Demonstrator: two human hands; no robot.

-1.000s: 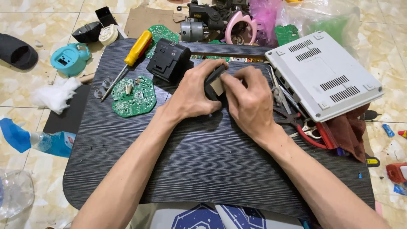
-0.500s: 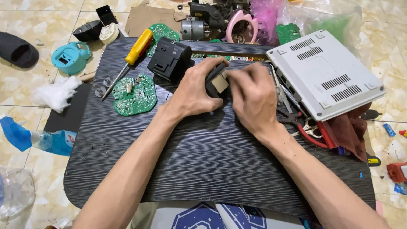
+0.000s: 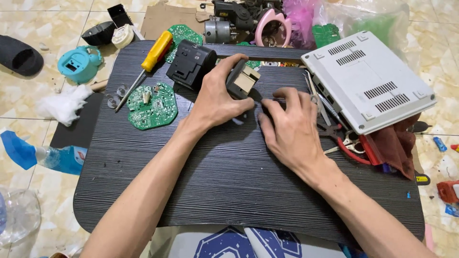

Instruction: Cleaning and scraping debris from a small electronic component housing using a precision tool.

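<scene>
My left hand (image 3: 217, 100) grips a small black box-shaped part with a tan block inside (image 3: 242, 80), tilted up off the black lap table (image 3: 224, 177). Just right of it, my right hand (image 3: 291, 129) lies on the table with fingers spread, holding nothing I can see. A larger black plastic housing (image 3: 190, 63) stands just behind my left hand. A round green circuit board (image 3: 152, 106) lies to the left, with a yellow-handled screwdriver (image 3: 153, 56) above it.
A grey vented device case (image 3: 368, 81) rests upside down at the right, over red-handled pliers (image 3: 344, 143) and a brown cloth (image 3: 394, 148). Motors, pink parts and plastic bags crowd the far edge. A teal casing (image 3: 79, 64), white wadding and a blue spray bottle (image 3: 45, 157) lie on the tiled floor at left.
My right hand has let go of the small black part and dropped onto the table. My left hand has lifted and tilted the part, showing its tan block.
</scene>
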